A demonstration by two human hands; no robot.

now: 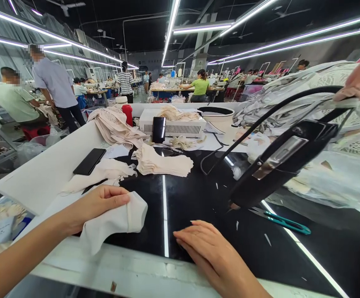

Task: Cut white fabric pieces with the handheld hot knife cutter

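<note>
My left hand (101,203) grips a cream fabric piece (118,221) at the near left of the glossy black worktable (198,194), thumb on top, fingers wrapped under. My right hand (211,250) lies flat on the black surface near the front edge, fingers stretched out, holding nothing. More cream fabric pieces lie behind: a small heap (101,174) and a neater stack (163,163). Teal-handled thread snips (281,221) lie to the right of my right hand.
A black lamp-like device (284,159) on an arm hangs over the table right. A phone (89,161) lies on the white side shelf. A white box (174,124), red bottle (127,114), bagged garments (332,178) sit beyond. Other workers stand and sit in the background.
</note>
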